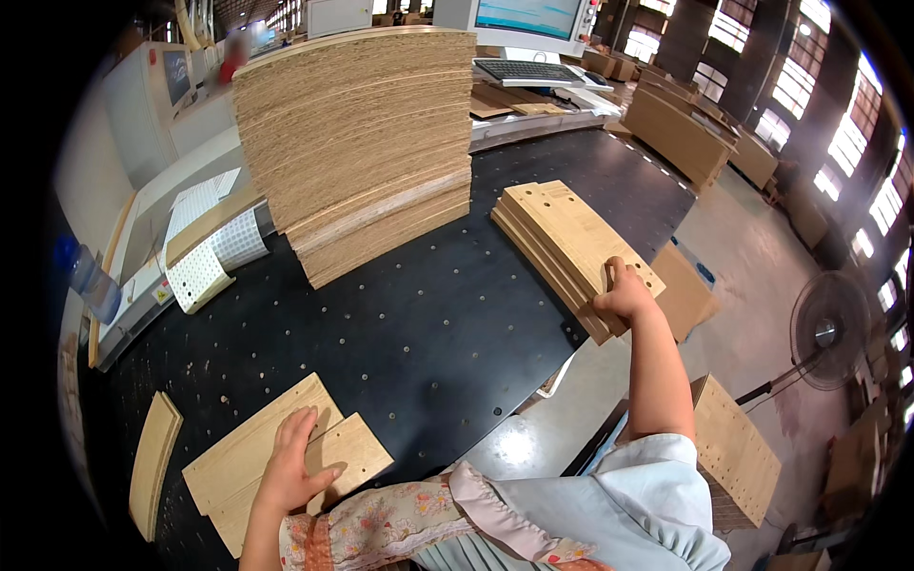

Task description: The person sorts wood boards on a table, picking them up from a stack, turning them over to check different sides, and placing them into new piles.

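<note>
My left hand [293, 468] lies on two pale wooden boards at the lower left, its fingers stretched and the thumb apart. The upper board [262, 423] sits beside a shorter-looking one [352, 453], the two offset at their ends. At the right edge of the black table, my right hand [628, 293] is closed on the near end of the top drilled wooden board [571, 224]. Its fingers curl over the top face, with the thumb by the long side. Several like boards are stacked under that one. The hand hides part of the stack's near end.
A tall stack of boards [362, 143] stands on the black table [419, 314]. Curved wooden pieces [152, 466] lie far left, near a plastic bottle [90, 281]. Behind are a keyboard [528, 71] and monitor [528, 17]. A fan [826, 331] and drilled panels [733, 447] stand right.
</note>
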The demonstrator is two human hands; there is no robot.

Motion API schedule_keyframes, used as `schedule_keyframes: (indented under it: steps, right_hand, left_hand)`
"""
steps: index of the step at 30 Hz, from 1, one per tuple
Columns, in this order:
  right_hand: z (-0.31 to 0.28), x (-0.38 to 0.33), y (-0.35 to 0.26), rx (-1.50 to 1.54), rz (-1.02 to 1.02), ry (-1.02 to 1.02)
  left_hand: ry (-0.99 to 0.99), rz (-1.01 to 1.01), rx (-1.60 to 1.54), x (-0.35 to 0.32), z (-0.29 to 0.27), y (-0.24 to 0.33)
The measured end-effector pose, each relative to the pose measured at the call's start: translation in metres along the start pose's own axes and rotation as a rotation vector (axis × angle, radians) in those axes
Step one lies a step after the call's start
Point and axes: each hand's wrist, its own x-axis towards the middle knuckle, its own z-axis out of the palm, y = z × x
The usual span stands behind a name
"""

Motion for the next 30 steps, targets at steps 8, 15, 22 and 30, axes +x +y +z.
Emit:
schedule_keyframes:
  steps: [8, 15, 22, 30]
  right_hand:
    - [0.004, 0.006, 0.000, 0.019, -0.027, 0.006]
    - [0.014, 0.025, 0.002, 0.040, 0.001, -0.020]
    - [0.020, 0.036, 0.002, 0.009, 0.003, -0.019]
    - [0.037, -0.065, -0.115, 0.274, -0.553, 0.429]
  left_hand:
    - [0.142, 0.001, -0.026, -0.025, -0.007, -0.003]
    - [0.206, -0.039, -0.065, -0.042, -0.019, -0.008]
    - [0.276, -0.054, -0.044, -0.072, -0.027, -0.034]
    - [0.352, -0.357, 0.259, -0.115, -0.052, -0.070]
